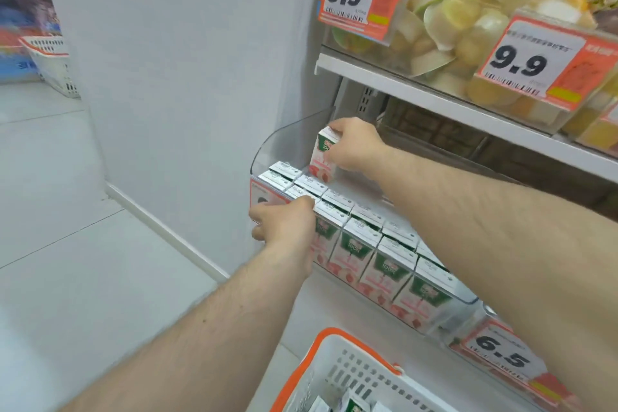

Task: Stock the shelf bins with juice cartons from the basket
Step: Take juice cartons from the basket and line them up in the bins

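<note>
White shop walls and a pale tiled floor framed a shelving unit, where a clear shelf bin (267,147) sat on the lower shelf beneath a tier of packed cut fruit (448,20) with orange price tags. The right hand (356,144) gripped one juice carton (322,157) from above and behind, fingers curled over its top, the carton standing upright with its long axis vertical at the bin's back left corner, just behind the two filled rows. Open shelf floor lay to the right of that carton, so I judged the coming move to be a set-down into the back row, and the right hand was plainly the nearer one. The left hand (284,222) rested at the front left of the bin, fingers bent over the top edge of the front row of cartons (368,257); whether it pinched one carton or merely steadied the row could not be told. Those cartons stood upright, side by side, touching. Below, a white basket (341,365) with an orange rim held several more cartons (354,405), only partly in view.
</note>
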`<state>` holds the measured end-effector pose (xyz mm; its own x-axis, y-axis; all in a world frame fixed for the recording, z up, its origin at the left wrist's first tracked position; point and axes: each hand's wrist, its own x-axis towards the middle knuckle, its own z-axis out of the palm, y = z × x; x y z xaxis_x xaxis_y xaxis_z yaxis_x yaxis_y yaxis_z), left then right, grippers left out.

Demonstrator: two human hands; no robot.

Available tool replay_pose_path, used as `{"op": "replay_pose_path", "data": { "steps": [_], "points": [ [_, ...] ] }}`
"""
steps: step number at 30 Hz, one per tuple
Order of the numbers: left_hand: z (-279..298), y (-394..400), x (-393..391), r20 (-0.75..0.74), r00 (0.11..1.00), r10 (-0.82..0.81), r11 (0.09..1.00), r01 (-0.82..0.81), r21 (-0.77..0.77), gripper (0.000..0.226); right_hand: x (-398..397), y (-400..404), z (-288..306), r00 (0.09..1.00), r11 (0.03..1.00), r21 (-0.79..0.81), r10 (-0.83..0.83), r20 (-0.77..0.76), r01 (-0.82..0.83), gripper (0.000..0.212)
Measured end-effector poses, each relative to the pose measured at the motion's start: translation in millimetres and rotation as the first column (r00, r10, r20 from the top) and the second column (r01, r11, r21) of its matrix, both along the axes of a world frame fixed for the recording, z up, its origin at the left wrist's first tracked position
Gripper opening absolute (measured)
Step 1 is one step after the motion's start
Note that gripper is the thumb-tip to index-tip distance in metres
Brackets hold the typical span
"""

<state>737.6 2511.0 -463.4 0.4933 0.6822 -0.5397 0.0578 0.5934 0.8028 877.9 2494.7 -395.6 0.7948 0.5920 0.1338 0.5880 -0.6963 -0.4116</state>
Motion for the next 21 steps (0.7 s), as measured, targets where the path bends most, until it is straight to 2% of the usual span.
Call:
{"op": "replay_pose_path", "data": {
  "steps": [4,8,10,12,17,21],
  "points": [
    [-5.1,-1.1,4.7,-0.001,1.000,0.026,1.000,-0.026,-0.012,0.048,3.4,25.3,-22.8,0.975,0.999,0.020,0.029,-0.220,-0.025,0.043],
    [-6.3,-0.1,6.0,0.007,1.000,0.029,0.999,-0.029,-0.017,0.047,3.1,41.4,-29.2,0.873,0.994,0.100,0.003,-0.487,0.052,0.018],
    [-5.9,-1.5,6.3,0.015,0.999,0.032,0.999,-0.032,-0.016,0.046,3.0,43.1,-29.3,0.806,0.979,0.152,-0.022,-0.592,0.138,0.016],
    [-6.1,-4.0,6.0,0.036,0.998,0.042,0.999,-0.041,-0.026,0.045,3.9,42.8,-31.9,0.790,0.972,0.163,-0.036,-0.612,0.170,0.007],
    [-10.5,-2.5,7.2,0.031,0.995,0.090,0.992,-0.087,-0.088,0.044,5.4,42.5,-43.8,0.801,0.984,0.078,-0.085,-0.593,0.163,0.018],
    [-17.9,-2.0,8.8,-0.012,0.994,0.112,0.971,-0.112,-0.209,0.046,5.3,41.8,-42.1,0.804,0.991,0.053,-0.069,-0.591,0.124,0.012]
  ]
}}
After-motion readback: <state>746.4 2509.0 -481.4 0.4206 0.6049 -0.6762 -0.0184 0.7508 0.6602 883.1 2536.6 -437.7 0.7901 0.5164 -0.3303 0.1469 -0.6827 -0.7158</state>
